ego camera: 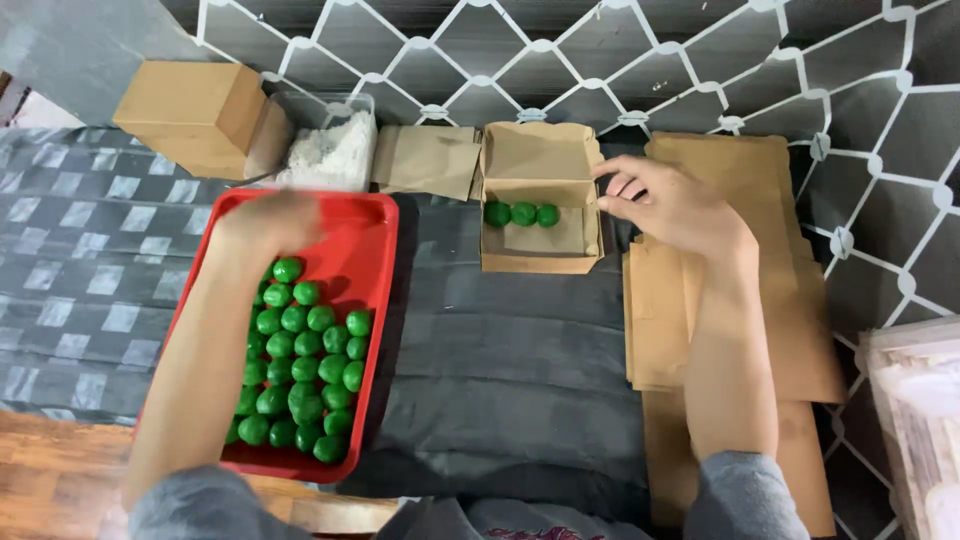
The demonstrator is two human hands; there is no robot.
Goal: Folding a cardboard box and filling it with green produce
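Fingers of right hand (665, 205) loosely curled at brown box (540, 200) edge; three glossy green balls (522, 214) inside

A closed cardboard box (195, 115) stands beside a tub of white powder (330, 150).

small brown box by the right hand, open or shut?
Open. The small brown box has its lid flipped back, and three green balls show in a row inside. The right hand touches its right edge.
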